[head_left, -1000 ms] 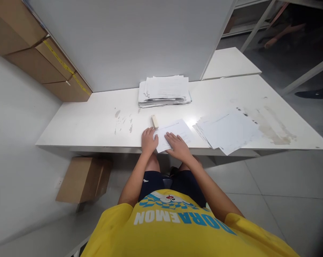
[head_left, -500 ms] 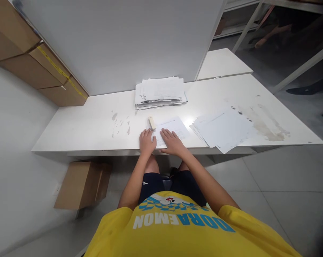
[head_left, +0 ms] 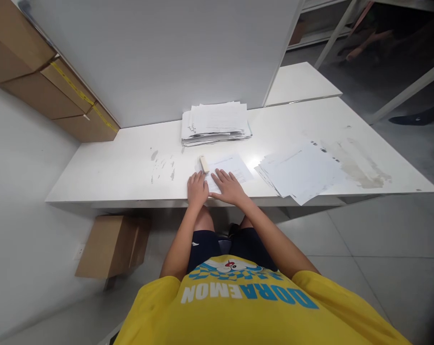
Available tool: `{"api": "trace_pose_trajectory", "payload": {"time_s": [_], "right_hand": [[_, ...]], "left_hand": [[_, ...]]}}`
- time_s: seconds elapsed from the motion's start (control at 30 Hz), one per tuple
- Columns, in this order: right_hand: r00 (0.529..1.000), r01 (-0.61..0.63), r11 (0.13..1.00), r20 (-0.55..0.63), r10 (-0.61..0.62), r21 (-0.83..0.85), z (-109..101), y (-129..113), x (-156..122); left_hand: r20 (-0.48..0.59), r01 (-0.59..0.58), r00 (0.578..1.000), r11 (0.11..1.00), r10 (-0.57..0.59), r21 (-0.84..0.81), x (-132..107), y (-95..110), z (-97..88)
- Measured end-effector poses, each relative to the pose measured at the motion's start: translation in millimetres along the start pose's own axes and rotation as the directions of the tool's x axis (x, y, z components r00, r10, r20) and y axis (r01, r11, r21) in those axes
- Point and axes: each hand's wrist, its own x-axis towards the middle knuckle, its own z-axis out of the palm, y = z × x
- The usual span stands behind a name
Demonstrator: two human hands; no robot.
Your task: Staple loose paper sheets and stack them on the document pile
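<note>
On sheet [head_left: 237, 167], R hand [head_left: 229, 187] now nearer L hand [head_left: 198, 189] vs. bef., both grips laid flat, nil held.

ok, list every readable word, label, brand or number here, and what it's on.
"DORAEMON": yellow shirt.
Sheet under right hand: print too small.
Back paper stack: print too small.
Loose sheets: print too small.
Yellow tape on cardboard boxes: any marks too blurred.

Got the right hand [head_left: 228, 188] spread flat on a printed sheet [head_left: 235, 167], plus the left hand [head_left: 198, 190] down at its left edge, just short of a small cream-coloured block [head_left: 204, 164]. Also got a thick paper stack [head_left: 217, 120] back by the grey panel [head_left: 202, 52], and a messy pile of sheets [head_left: 301, 171] off to the right, poking over the front edge of the white desk [head_left: 123, 163].
</note>
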Motion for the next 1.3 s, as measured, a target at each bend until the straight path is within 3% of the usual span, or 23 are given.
{"api": "trace_pose_trajectory", "payload": {"time_s": [0.2, 0.53, 0.7, 0.83, 1.3], "right_hand": [[1.000, 0.010, 1.000, -0.023, -0.011, -0.017, -1, -1, 0], [0.979, 0.033, 0.997, -0.205, -0.019, 0.067, -5, -8, 3], [0.981, 0.083, 0.996, -0.174, -0.079, 0.012, -10, -10, 2], [0.985, 0.071, 0.997, -0.155, -0.071, -0.003, -11, -10, 2], [0.989, 0.016, 0.998, -0.145, -0.007, 0.055, -9, -10, 7]], "left_hand": [[-0.017, -0.029, 0.999, 1.000, 0.029, 0.003, 0, 0, 1.7], [-0.021, -0.032, 0.999, 0.999, 0.032, 0.002, 0, -1, 2.4], [-0.028, -0.028, 0.999, 0.999, 0.028, -0.015, 1, 3, 1.0], [-0.038, 0.013, 0.999, 0.999, -0.015, -0.053, 0, 8, 1.0], [-0.024, -0.022, 1.000, 0.998, 0.021, -0.051, 2, 10, 2.6]]}}
